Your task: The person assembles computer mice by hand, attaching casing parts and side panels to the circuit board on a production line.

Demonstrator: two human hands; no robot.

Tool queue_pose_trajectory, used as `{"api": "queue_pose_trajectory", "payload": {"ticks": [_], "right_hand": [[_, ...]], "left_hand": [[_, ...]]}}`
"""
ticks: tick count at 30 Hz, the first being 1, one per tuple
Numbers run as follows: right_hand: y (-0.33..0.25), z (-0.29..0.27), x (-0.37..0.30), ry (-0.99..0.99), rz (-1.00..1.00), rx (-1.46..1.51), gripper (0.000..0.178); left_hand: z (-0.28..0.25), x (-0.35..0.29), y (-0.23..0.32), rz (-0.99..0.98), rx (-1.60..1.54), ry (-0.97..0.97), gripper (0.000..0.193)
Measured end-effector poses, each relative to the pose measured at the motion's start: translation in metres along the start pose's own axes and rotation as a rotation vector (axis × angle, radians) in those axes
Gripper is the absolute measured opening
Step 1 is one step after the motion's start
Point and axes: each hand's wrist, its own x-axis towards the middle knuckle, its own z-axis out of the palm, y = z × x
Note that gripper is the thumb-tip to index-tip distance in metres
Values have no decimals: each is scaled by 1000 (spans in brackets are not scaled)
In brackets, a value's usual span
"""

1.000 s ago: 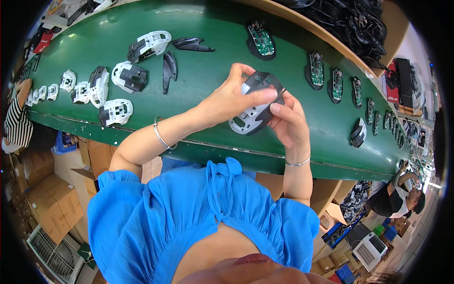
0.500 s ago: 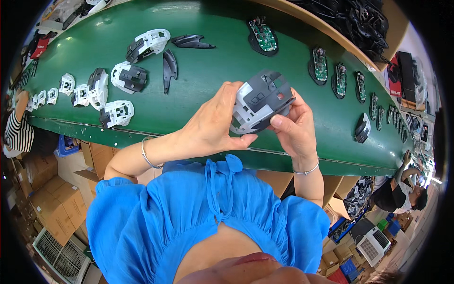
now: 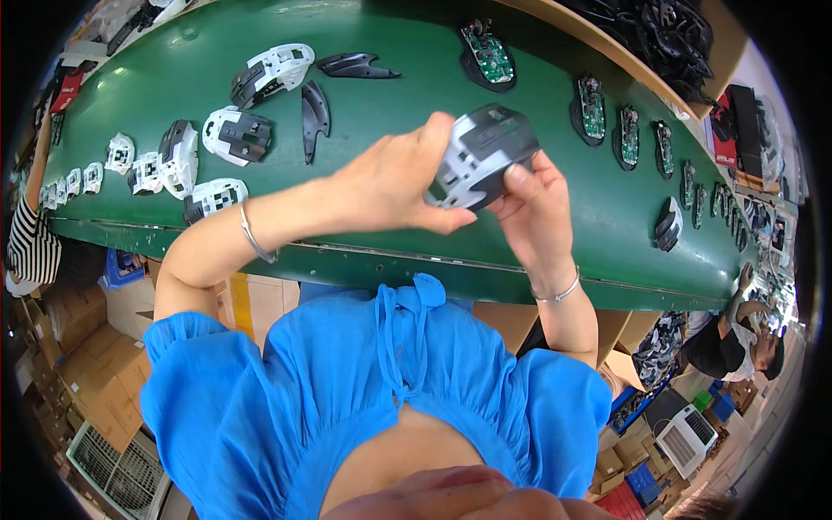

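Mouse shell [image 3: 487, 149], dark grey with a white end, sits between my two hands, raised above the green table [image 3: 381, 108] and slightly blurred. My left hand [image 3: 394, 178] is partly open, thumb and fingers spread in a wide C around the white end. The thumb lies along the lower edge, and the fingers reach the upper left side, where the shell hides their tips. My right hand [image 3: 539, 208] grips the opposite lower side, its thumb pressed near the edge and its fingers curled behind; how far they reach underneath I cannot tell. I wear a thin bangle [image 3: 251, 234] at my left wrist and a bracelet [image 3: 563, 290] at my right.

To the left of my hold, two black side pieces [image 3: 315, 121] lie on the table, near a loose group of white-and-grey shells [image 3: 236, 136]. One more shell, the lowest of that group, lies just beyond my left forearm. To the right, black bases with green circuit boards [image 3: 490, 56] run in a curved row, and a single black-and-white part [image 3: 669, 224] rests nearer the table's front edge. A cardboard box [image 3: 598, 48] of black parts stands beyond the boards.
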Motion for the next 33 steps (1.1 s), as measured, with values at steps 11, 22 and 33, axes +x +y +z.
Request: {"api": "queue_pose_trajectory", "payload": {"ticks": [11, 22, 33], "right_hand": [[33, -13, -24, -174, 199, 259, 38], [5, 48, 7, -19, -395, -754, 30], [-56, 81, 87, -558, -802, -1548, 23]], "left_hand": [[-13, -40, 8, 127, 140, -205, 61], [-19, -44, -30, -59, -942, 92, 73], [-30, -53, -51, -130, -1728, 424, 59]]}}
